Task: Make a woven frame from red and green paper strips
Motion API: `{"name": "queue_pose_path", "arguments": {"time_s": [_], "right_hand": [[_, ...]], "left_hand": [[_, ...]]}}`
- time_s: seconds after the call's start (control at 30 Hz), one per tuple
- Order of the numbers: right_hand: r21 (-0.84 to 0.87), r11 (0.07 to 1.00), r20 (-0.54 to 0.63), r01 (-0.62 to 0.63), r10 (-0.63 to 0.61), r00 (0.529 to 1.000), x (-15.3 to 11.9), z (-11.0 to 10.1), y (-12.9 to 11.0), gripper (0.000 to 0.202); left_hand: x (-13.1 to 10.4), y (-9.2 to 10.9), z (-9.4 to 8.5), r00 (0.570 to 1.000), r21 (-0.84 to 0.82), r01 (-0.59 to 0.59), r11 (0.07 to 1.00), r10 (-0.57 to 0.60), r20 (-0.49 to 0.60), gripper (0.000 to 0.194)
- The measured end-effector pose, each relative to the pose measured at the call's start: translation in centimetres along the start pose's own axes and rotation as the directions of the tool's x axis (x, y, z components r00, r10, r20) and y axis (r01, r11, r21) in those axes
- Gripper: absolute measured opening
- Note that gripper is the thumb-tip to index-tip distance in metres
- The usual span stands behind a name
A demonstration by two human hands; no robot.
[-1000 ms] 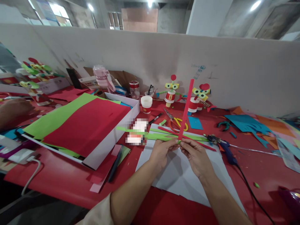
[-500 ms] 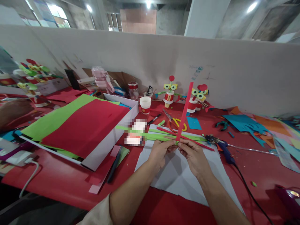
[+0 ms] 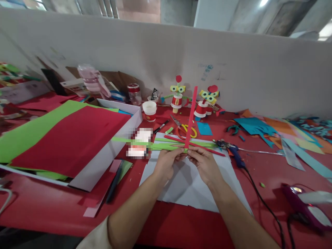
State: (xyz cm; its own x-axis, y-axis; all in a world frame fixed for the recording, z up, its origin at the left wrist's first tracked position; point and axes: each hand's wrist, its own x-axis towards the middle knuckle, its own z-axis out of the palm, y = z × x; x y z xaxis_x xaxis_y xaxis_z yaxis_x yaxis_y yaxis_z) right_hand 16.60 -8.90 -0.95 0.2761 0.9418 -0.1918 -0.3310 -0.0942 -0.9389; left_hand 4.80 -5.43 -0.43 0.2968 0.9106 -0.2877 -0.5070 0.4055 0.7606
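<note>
My left hand [image 3: 166, 164] is closed in a pinch on a green paper strip [image 3: 163, 147]. My right hand [image 3: 203, 162] pinches at the corner where that strip meets a red paper strip [image 3: 191, 117], which stands nearly upright above my fingertips. The fingertips of both hands almost touch, so the fold between them is mostly hidden. Beneath my hands lie white sheets [image 3: 192, 193]. Behind them another red strip [image 3: 210, 150] lies slantwise by more green strips. A glue gun [image 3: 236, 155] rests right of the strips, and scissors [image 3: 185, 129] lie just beyond them.
A white box [image 3: 103, 164] with red and green sheets stands on the left. Paper-cup figures [image 3: 176, 100], a paper cup [image 3: 149, 111] and a jar [image 3: 134, 94] line the back. Pliers [image 3: 233, 129] and blue paper [image 3: 255, 127] lie right. A purple device [image 3: 307, 207] sits near right.
The view has turned to the right, so the scene sits further left and more of the purple device shows. Both hands keep their pinch on the strips, with little visible change.
</note>
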Motion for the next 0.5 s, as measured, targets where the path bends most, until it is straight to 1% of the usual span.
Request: {"name": "queue_pose_path", "arguments": {"time_s": [0.37,0.5], "right_hand": [[0.075,0.997,0.032,0.002,-0.005,0.999,-0.12,0.13,0.28,0.025],[0.093,0.996,0.042,-0.016,0.012,0.999,0.05,0.11,0.50,0.022]], "left_hand": [[0.64,-0.58,-0.50,1.000,0.012,0.016,1.000,-0.015,-0.025,0.016],[0.76,-0.61,-0.46,0.998,0.021,0.043,0.999,-0.042,-0.055,0.013]]}}
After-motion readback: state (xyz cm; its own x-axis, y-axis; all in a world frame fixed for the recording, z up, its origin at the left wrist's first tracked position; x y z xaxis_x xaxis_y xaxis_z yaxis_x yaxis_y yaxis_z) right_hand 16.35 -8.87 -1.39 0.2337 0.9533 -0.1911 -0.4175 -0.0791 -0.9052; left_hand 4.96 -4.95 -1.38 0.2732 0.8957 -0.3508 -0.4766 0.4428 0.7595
